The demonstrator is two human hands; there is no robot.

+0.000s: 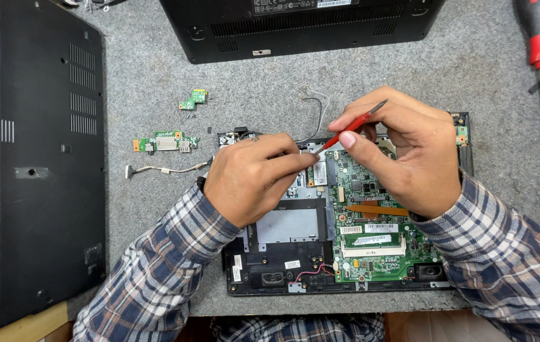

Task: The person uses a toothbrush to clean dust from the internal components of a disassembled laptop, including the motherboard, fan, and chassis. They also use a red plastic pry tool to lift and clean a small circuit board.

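Opened laptop (346, 253), near centre: rigid shell, fragile green board, best held by its edges. Right hand (403, 158) pinches red screwdriver (349, 126), light and stiff; left hand (251, 177), fingers curled, steadies its tip.

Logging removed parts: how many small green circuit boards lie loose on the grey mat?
2. One tiny green circuit board lies above the other, longer green circuit board with metal ports, both left of the left hand. Hands may hide others.
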